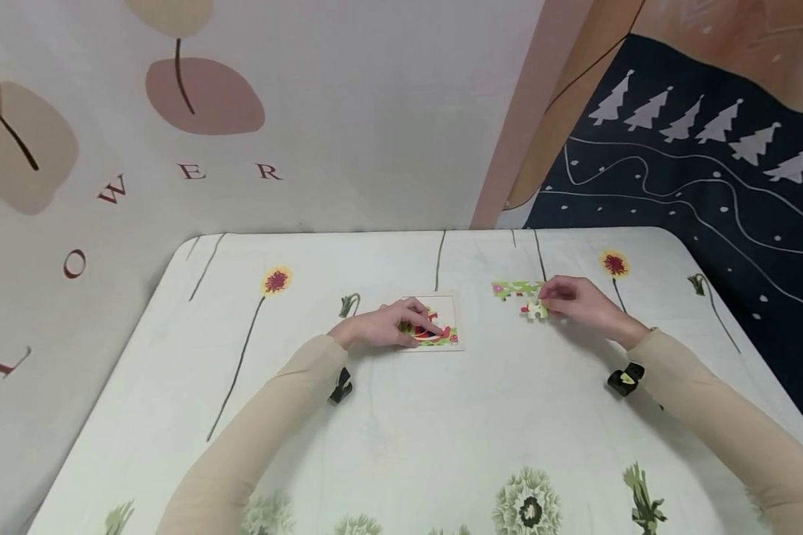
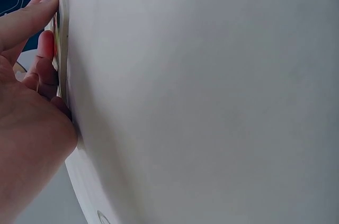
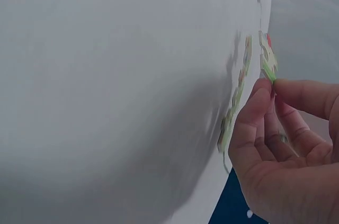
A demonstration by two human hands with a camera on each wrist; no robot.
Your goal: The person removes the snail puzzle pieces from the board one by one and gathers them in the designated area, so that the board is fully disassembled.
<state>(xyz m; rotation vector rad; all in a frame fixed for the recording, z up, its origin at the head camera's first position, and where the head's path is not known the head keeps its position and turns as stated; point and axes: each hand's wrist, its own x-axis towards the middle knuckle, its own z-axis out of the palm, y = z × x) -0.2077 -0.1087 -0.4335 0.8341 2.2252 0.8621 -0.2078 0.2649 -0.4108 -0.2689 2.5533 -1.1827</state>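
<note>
A small square puzzle board point(image 1: 447, 306) with a pale frame and a red, green and dark picture lies on the table. My left hand point(image 1: 389, 324) rests over its left part, fingers reaching across the picture and covering some of it. In the left wrist view, the thumb and fingers touch the board's face. To the right, my right hand point(image 1: 584, 306) pinches a puzzle piece point(image 3: 269, 57) between thumb and fingers, raised off the table. The piece is pale green with a red spot. Just beyond it lies a strip of green puzzle pieces point(image 1: 514, 288).
A white cloth with printed flowers covers the table point(image 1: 401, 431). Behind it hangs a pale printed curtain point(image 1: 375, 148), with a dark blue tree-patterned cloth point(image 1: 682, 171) at the right. A small black device is on each wrist.
</note>
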